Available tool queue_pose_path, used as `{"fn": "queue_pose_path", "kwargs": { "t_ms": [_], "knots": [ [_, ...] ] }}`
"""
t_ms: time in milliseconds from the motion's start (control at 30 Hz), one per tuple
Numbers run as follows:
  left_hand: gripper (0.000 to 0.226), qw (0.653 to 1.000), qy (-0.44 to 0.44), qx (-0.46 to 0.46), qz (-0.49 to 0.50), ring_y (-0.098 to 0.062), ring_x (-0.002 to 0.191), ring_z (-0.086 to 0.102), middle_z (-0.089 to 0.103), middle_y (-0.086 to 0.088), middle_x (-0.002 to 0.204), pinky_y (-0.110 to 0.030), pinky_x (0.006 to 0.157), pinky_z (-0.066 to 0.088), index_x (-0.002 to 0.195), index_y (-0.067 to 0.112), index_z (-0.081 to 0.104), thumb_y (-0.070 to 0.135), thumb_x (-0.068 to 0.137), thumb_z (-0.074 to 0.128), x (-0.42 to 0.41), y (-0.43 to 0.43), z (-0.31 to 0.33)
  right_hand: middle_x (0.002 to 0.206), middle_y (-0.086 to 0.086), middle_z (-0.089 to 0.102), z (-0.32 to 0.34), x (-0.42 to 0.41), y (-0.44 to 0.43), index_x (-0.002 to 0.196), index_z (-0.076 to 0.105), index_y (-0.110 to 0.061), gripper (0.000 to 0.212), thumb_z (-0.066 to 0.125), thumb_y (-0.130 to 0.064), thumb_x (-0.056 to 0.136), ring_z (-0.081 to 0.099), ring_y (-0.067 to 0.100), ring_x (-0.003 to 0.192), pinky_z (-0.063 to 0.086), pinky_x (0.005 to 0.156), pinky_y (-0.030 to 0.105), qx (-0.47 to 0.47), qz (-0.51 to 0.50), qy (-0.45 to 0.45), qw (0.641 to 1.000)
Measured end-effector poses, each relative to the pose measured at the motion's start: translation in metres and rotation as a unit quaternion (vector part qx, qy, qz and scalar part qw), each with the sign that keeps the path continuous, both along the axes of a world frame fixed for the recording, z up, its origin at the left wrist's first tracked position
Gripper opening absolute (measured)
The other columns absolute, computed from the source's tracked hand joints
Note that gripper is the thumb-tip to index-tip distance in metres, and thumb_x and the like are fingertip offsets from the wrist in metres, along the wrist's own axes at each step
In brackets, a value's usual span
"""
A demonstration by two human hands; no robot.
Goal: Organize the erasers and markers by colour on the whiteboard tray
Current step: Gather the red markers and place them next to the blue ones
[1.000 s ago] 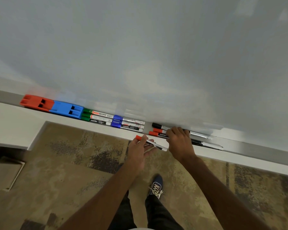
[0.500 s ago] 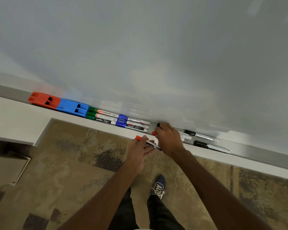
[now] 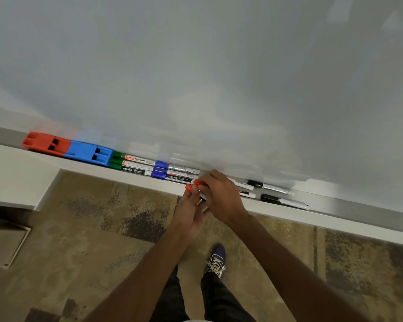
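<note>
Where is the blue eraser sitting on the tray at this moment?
In the head view the blue eraser lies at the left end of the whiteboard tray, touching the red eraser on its left, with the green-capped markers to its right.

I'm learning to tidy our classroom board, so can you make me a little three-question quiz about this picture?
1. True or false: the red eraser sits left of the blue eraser, touching it.
2. How many green-capped markers lie on the tray?
3. What cap colour shows between the two hands? A) black B) red C) green

Key
1. True.
2. Three, stacked beside the blue eraser, with the blue-capped markers next.
3. B: two red caps poke out where the left hand and right hand meet at the tray's front edge. The black-capped markers lie to the right.
</note>
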State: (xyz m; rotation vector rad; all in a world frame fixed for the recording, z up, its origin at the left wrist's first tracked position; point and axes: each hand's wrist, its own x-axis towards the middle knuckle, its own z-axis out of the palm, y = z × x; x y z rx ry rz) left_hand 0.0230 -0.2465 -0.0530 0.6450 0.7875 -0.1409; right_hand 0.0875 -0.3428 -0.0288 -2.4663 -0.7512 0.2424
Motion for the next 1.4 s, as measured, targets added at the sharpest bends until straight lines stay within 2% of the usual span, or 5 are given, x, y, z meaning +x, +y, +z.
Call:
{"fn": "queue_pose_path", "kwargs": {
  "t_ms": [267,500,767,1000,1400],
  "knots": [
    [0.019,1.000,0.012,0.018,-0.022,-0.031,0.099,0.073,0.075,-0.016,0.106,-0.051,0.080,0.061,0.116,0.009,0.064,0.016,0.100,0.055,-0.001,-0.001,-0.010,0.098,0.008,0.064,0.000,0.000,-0.018,0.104,0.072,-0.006,0.022,0.063,0.001,0.086,0.062,0.026,0.087,0.052,0.067,0.035,0.037,-0.020,0.000,0.999],
    [0.029,0.998,0.004,0.069,-0.005,-0.039,0.095,0.074,0.075,-0.021,0.105,-0.053,0.078,0.061,0.125,0.028,0.051,0.011,0.101,0.051,-0.003,-0.002,-0.009,0.106,0.005,0.065,-0.017,0.020,-0.065,0.102,0.068,-0.011,0.024,0.058,0.001,0.084,0.053,0.025,0.109,0.051,0.075,0.037,-0.197,-0.033,-0.037,0.979],
    [0.034,0.996,0.004,0.091,-0.017,-0.038,0.100,0.073,0.071,-0.023,0.114,-0.062,0.090,0.055,0.133,0.020,0.051,0.009,0.102,0.050,-0.002,-0.004,-0.005,0.111,0.005,0.065,-0.025,0.020,-0.064,0.110,0.065,-0.012,0.028,0.059,-0.002,0.085,0.050,0.024,0.113,0.052,0.080,0.036,-0.230,-0.002,-0.038,0.972],
    [0.043,0.995,0.009,0.099,-0.027,-0.036,0.101,0.073,0.071,-0.022,0.114,-0.054,0.084,0.059,0.132,0.021,0.052,0.002,0.094,0.061,-0.003,-0.004,-0.002,0.096,0.009,0.068,-0.021,0.010,-0.060,0.096,0.069,-0.006,0.016,0.064,-0.001,0.083,0.056,0.028,0.098,0.051,0.076,0.039,-0.113,-0.015,-0.060,0.992],
    [0.045,0.987,0.002,0.149,-0.056,-0.033,0.096,0.075,0.075,-0.014,0.107,-0.052,0.078,0.061,0.124,0.035,0.061,0.005,0.091,0.068,-0.003,-0.008,-0.013,0.083,0.001,0.070,-0.003,-0.009,-0.056,0.093,0.070,-0.015,0.006,0.068,-0.016,0.088,0.061,0.016,0.076,0.047,0.070,0.030,0.054,-0.051,0.093,0.993]
  ]
}}
